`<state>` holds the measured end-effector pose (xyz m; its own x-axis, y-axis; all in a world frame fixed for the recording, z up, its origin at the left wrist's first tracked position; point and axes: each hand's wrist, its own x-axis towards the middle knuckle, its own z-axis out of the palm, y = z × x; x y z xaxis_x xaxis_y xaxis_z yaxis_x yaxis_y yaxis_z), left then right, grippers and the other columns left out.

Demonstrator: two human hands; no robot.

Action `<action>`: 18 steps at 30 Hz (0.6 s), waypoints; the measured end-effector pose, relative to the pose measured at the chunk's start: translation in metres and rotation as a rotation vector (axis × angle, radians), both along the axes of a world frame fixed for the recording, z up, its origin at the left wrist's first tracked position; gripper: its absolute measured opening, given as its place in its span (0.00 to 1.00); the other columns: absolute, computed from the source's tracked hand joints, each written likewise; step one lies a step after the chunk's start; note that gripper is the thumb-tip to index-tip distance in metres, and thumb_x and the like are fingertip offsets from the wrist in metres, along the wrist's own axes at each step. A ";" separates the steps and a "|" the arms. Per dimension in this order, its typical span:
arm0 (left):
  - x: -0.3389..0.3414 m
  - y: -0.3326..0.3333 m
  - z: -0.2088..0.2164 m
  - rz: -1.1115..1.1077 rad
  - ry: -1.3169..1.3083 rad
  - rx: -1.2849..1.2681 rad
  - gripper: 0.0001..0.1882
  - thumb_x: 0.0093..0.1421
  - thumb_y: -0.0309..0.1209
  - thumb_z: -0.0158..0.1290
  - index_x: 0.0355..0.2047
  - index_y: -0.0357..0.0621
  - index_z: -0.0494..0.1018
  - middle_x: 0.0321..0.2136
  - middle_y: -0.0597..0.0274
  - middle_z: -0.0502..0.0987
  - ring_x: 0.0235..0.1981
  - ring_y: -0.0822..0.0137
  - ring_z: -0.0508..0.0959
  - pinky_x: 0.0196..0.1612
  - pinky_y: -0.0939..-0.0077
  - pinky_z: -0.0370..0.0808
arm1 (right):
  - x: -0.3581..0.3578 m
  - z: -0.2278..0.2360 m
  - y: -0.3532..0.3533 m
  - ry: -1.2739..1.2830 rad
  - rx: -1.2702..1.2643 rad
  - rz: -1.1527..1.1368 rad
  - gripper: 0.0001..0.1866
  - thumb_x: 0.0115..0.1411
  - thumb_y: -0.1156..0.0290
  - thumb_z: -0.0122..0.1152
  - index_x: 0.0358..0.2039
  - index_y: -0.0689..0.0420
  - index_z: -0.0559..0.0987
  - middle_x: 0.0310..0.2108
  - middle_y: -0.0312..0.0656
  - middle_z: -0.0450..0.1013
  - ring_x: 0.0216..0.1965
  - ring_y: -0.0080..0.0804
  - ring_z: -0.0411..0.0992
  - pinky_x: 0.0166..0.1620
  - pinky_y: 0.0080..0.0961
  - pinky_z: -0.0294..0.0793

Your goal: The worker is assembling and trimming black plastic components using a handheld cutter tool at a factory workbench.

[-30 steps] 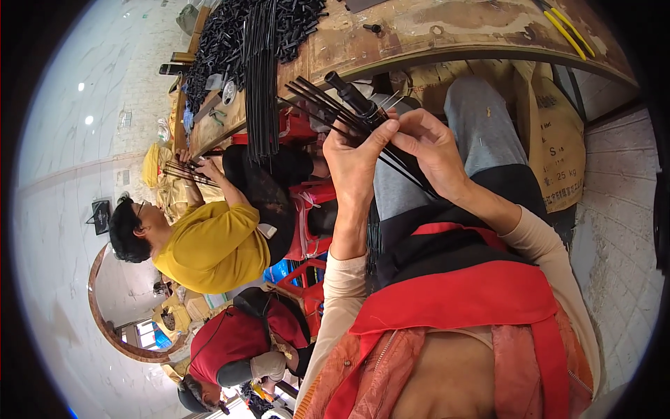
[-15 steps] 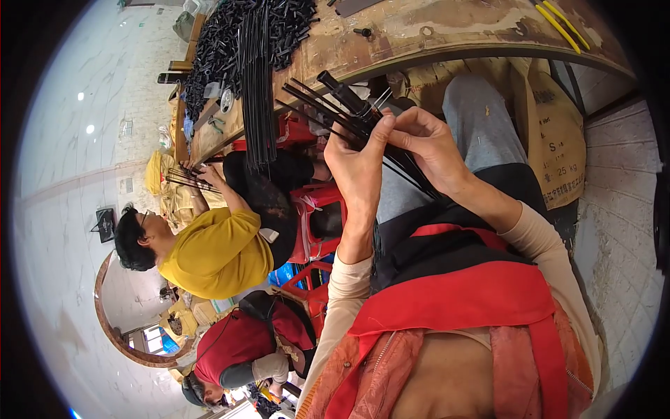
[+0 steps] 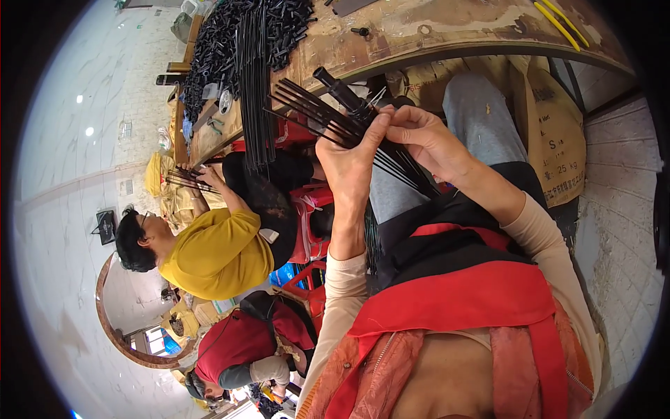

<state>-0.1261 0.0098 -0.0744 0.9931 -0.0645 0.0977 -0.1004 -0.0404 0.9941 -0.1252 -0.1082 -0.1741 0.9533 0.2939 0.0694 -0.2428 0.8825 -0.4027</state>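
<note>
My left hand point(image 3: 347, 157) is closed around what looks like an umbrella frame, a bunch of thin black ribs point(image 3: 307, 106) beside a thicker black tube point(image 3: 336, 86). The ribs fan out to the upper left, and their other ends slant down over my lap. Next to the left thumb, the fingertips of my right hand point(image 3: 431, 143) are pinched together against the frame. What lies between them is too small to make out. Thin, shiny wires point(image 3: 379, 96) stick up just above the fingertips.
Ahead is a worn wooden table point(image 3: 412, 31) with a heap of small black tubular parts point(image 3: 223, 52) and a long bundle of black rods point(image 3: 257, 105). Yellow-handled pliers point(image 3: 558, 24) lie at the far right. A person in yellow point(image 3: 216, 244) handles rods at left; another in dark red point(image 3: 237, 342) bends nearby.
Both hands have shifted slightly left with the frame. Its ribs are spread wider apart at the upper left, and the right fingertips remain beside the left thumb.
</note>
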 end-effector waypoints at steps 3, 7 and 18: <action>0.000 -0.003 -0.001 0.019 -0.026 0.037 0.06 0.57 0.19 0.59 0.35 0.30 0.76 0.33 0.53 0.82 0.36 0.69 0.82 0.42 0.80 0.77 | 0.003 0.001 0.002 0.053 0.045 0.027 0.07 0.59 0.81 0.60 0.38 0.56 0.78 0.39 0.34 0.75 0.44 0.22 0.73 0.52 0.20 0.71; 0.002 -0.002 -0.008 0.013 -0.025 0.042 0.05 0.57 0.19 0.57 0.35 0.30 0.75 0.32 0.54 0.82 0.37 0.68 0.82 0.43 0.79 0.77 | -0.005 -0.002 0.008 0.036 0.025 -0.040 0.09 0.60 0.81 0.60 0.41 0.57 0.76 0.43 0.34 0.75 0.47 0.22 0.72 0.53 0.22 0.71; 0.006 0.015 -0.013 -0.208 0.081 -0.160 0.12 0.64 0.29 0.54 0.43 0.31 0.75 0.41 0.51 0.80 0.48 0.61 0.78 0.55 0.68 0.71 | -0.021 0.013 0.022 0.015 -0.392 -0.400 0.05 0.64 0.72 0.58 0.36 0.60 0.77 0.34 0.33 0.73 0.39 0.16 0.69 0.44 0.14 0.68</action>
<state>-0.1198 0.0243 -0.0874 0.9651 -0.2584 0.0435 -0.0096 0.1310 0.9913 -0.1461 -0.0862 -0.1607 0.9959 -0.0895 0.0133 0.0717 0.6918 -0.7186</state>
